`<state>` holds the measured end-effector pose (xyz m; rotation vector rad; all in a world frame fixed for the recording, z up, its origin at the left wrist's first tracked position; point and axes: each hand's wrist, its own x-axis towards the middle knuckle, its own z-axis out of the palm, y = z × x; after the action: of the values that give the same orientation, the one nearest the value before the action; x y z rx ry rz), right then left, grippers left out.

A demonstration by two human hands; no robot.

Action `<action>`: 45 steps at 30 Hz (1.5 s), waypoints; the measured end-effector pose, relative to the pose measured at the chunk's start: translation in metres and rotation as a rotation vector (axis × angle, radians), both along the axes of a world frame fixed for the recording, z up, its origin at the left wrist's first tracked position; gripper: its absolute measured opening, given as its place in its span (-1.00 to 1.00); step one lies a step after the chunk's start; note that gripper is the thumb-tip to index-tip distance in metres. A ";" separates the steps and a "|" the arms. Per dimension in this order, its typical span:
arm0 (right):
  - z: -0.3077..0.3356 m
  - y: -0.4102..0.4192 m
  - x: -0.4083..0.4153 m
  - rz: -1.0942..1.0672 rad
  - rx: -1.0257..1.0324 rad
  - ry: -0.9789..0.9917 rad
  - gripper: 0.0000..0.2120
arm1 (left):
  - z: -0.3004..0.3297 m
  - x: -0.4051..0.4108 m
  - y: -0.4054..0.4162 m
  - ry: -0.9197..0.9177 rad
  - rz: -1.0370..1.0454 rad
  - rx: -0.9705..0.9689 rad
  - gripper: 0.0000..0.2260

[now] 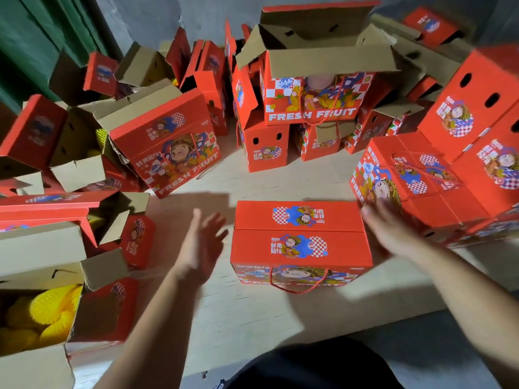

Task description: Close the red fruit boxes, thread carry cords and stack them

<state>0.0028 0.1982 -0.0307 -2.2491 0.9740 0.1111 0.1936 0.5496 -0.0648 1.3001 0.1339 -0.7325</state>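
Note:
A closed red fruit box [300, 237] lies on the floor in the middle, its two top flaps meeting, with a red carry cord [299, 284] looping down its near face. My left hand [200, 242] hovers open just left of the box, fingers spread, not touching it. At the box's right end my right hand [389, 228] is open too, blurred, fingers extended; whether it touches the box I cannot tell. To the right stands a stack of closed boxes [421, 181] with cords.
Open boxes with yellow netted fruit [36, 315] crowd the left side. An open box [311, 88] sits on others at the back centre. More red boxes [168, 147] ring the cardboard-covered floor [252, 313]. A grey wall and a green surface stand behind.

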 end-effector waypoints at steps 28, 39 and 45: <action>-0.023 0.045 0.063 -0.180 0.130 -0.020 -0.37 | -0.014 -0.030 -0.037 0.091 -0.066 -0.124 -0.49; -0.014 0.037 0.055 0.234 -0.381 -0.367 -0.55 | 0.013 -0.072 -0.025 -0.072 -0.384 0.501 -0.62; -0.023 0.058 0.038 -0.556 0.555 -0.356 -0.77 | -0.001 -0.097 -0.052 0.227 -0.703 0.262 -0.29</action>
<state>0.0412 0.2560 -0.0536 -1.3827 1.1574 -0.2317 0.0967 0.4979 -0.0660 1.5210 -0.0557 -1.5029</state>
